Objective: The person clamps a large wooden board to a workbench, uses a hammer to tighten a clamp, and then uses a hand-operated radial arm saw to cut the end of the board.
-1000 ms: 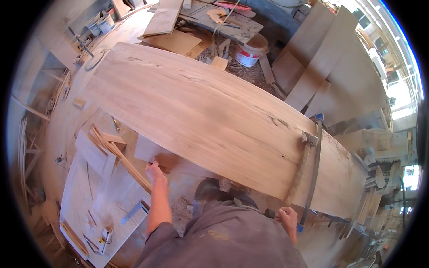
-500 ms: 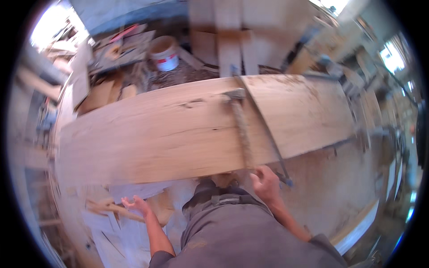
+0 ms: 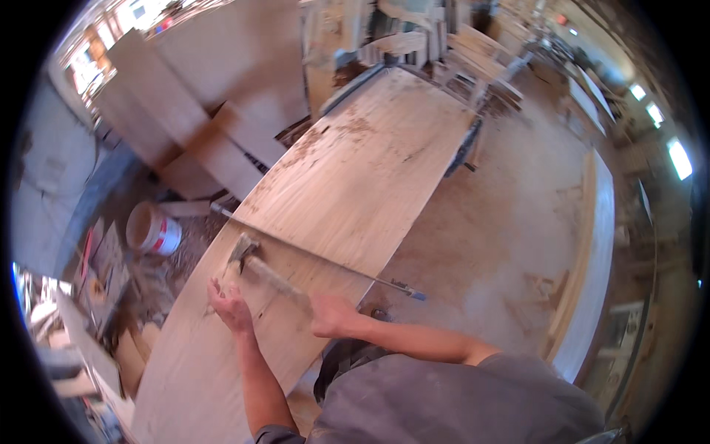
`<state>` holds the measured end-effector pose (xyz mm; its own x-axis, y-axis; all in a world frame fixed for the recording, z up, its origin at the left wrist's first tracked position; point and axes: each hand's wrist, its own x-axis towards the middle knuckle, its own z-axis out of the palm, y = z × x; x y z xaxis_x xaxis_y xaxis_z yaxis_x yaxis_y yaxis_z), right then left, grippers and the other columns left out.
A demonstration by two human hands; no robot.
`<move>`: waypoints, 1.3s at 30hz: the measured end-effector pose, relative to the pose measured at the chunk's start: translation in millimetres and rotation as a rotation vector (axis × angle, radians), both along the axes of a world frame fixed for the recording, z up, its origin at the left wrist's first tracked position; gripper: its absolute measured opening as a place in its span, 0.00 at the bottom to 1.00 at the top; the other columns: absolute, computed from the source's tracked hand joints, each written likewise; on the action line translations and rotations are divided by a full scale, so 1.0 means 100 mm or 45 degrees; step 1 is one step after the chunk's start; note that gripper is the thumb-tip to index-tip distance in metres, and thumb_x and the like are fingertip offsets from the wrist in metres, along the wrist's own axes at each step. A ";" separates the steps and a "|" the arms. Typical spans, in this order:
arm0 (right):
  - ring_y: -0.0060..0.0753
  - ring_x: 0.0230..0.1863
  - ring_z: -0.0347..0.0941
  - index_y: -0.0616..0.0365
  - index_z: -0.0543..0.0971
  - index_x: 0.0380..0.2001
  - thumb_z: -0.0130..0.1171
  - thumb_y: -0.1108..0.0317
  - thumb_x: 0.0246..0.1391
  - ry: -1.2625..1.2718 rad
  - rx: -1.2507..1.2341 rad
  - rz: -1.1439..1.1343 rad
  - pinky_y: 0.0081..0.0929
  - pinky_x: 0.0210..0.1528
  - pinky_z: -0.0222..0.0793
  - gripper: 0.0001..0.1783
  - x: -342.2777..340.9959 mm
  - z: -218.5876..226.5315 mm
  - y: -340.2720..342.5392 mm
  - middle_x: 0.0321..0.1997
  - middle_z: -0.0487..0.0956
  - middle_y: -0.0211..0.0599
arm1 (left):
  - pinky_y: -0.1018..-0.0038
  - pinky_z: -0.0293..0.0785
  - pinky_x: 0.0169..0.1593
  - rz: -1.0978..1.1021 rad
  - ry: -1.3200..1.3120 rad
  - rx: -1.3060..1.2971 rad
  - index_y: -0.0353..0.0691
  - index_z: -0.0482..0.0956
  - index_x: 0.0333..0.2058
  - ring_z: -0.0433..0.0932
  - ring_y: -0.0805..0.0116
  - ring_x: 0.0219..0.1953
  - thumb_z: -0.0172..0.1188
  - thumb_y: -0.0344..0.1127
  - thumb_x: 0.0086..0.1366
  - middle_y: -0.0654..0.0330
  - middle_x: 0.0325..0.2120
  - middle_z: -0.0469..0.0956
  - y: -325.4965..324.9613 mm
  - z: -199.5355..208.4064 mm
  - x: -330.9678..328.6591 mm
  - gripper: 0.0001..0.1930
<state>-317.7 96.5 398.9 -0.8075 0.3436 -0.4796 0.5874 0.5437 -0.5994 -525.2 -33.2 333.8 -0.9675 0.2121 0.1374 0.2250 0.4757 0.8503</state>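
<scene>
My right hand (image 3: 333, 317) is wrapped round the wooden handle of a hammer (image 3: 275, 278). Its dark head points to the far left over a wide pale wooden panel (image 3: 355, 170). Just below that head is my left hand (image 3: 232, 306), fingers partly spread and curved. A small pale patch shows between its fingertips and the hammer head; I cannot make out what it is. A long metal bar clamp (image 3: 318, 255) lies across the panel beyond the hammer, its blue-tipped end jutting past the right edge.
On the littered floor at left stands a white bucket (image 3: 164, 235). Boards (image 3: 196, 122) lean behind it. Wood shavings (image 3: 318, 140) lie along the panel's far part. A long plank (image 3: 588, 274) stretches along the right, and wooden frames (image 3: 481, 63) stand beyond the panel.
My view has swung to the right along the panel. My left hand has come up from below the panel's near edge to beside the hammer head. My right hand still holds the hammer.
</scene>
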 end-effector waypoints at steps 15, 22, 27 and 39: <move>0.50 0.33 0.77 0.61 0.74 0.39 0.65 0.62 0.44 0.306 -0.232 -0.751 0.42 0.36 0.71 0.20 1.12 0.55 0.50 0.27 0.77 0.47 | 0.72 0.67 0.40 -0.376 -1.236 0.310 0.42 0.74 0.39 0.72 0.67 0.35 0.59 0.53 0.61 0.60 0.32 0.74 1.43 0.25 -1.75 0.20; 0.28 0.28 0.74 0.66 0.74 0.43 0.71 0.63 0.44 0.195 -0.605 -1.209 0.30 0.33 0.72 0.26 1.44 0.27 1.42 0.27 0.78 0.38 | 0.70 0.59 0.19 -0.345 -0.961 -0.196 0.48 0.71 0.20 0.65 0.72 0.16 0.57 0.38 0.56 0.67 0.15 0.65 1.60 -0.03 -2.21 0.08; 0.28 0.39 0.74 0.62 0.74 0.32 0.71 0.71 0.40 0.528 -0.953 -1.351 0.28 0.41 0.71 0.17 1.68 -0.18 1.45 0.38 0.78 0.40 | 0.75 0.56 0.16 -0.223 -0.960 0.141 0.45 0.72 0.20 0.64 0.75 0.15 0.54 0.31 0.54 0.67 0.15 0.65 1.49 -0.13 -2.18 0.05; 0.29 0.31 0.69 0.60 0.77 0.29 0.57 0.80 0.29 0.654 -1.045 -1.715 0.25 0.34 0.67 0.16 2.07 -0.70 1.41 0.49 0.76 0.44 | 0.66 0.81 0.35 -0.337 -0.833 0.439 0.19 0.65 0.55 0.81 0.52 0.33 0.51 0.26 0.52 0.46 0.37 0.75 1.62 0.68 -1.81 0.30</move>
<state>-110.5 237.3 328.7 -0.2808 0.6883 -0.6689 0.0072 -0.6954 -0.7186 -706.3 129.1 401.8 -0.7977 0.4961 -0.3428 -0.3034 0.1610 0.9392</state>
